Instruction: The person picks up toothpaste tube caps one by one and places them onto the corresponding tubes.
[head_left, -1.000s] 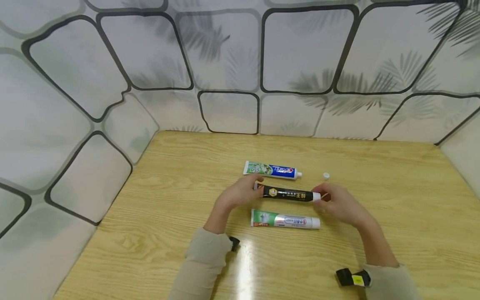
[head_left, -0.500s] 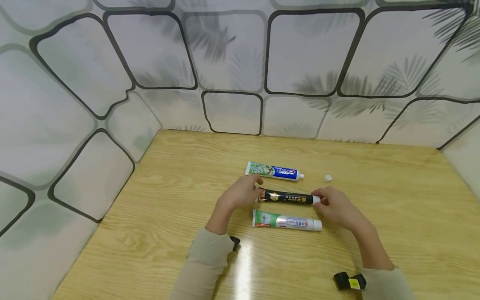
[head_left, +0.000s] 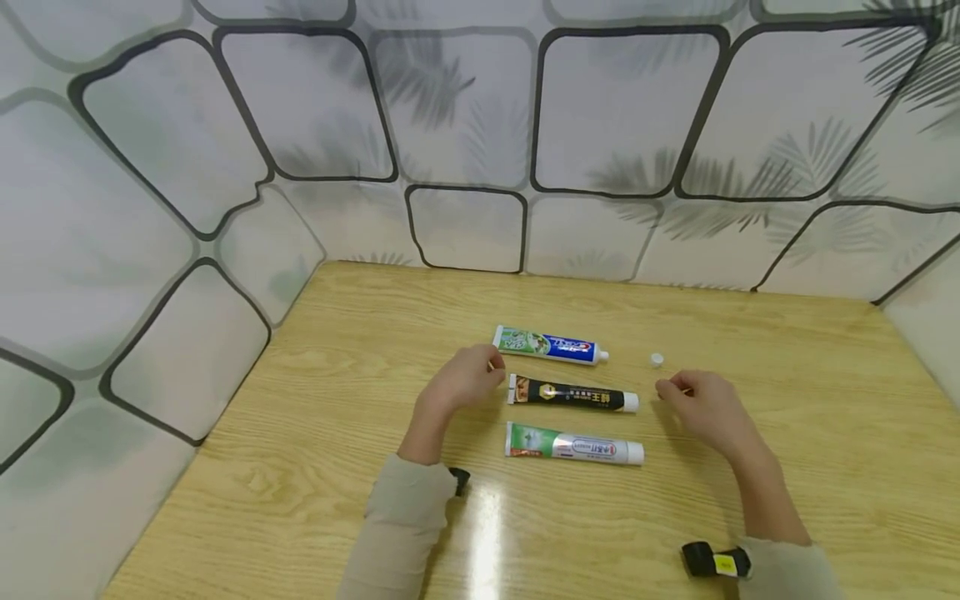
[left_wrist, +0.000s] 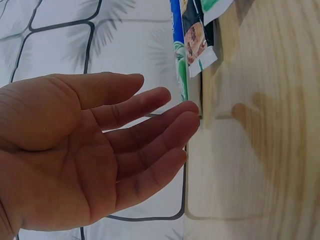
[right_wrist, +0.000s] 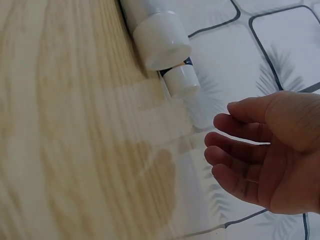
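Three toothpaste tubes lie in a row on the wooden table. The black tube (head_left: 573, 394) with a white cap is in the middle; the green, white and blue tube (head_left: 551, 344) lies behind it, its nozzle bare. Nearest me is the green and silver tube (head_left: 573, 444), capped. My left hand (head_left: 462, 377) hovers just left of the black tube's flat end, fingers loosely bent and holding nothing. To the right of the black tube's cap, my right hand (head_left: 705, 408) is apart from it, also with nothing in its relaxed fingers. A small white cap (head_left: 657, 360) lies beyond the right hand.
The wooden table (head_left: 315, 400) meets a patterned wall covering (head_left: 465, 225) at its back and left edges. Each wrist wears a black camera strap, seen at the right wrist as a black camera (head_left: 699, 559).
Both hands have let go of the black toothpaste tube and moved apart, the left hand leftward and the right hand rightward. The tube now lies on the table between the other two.
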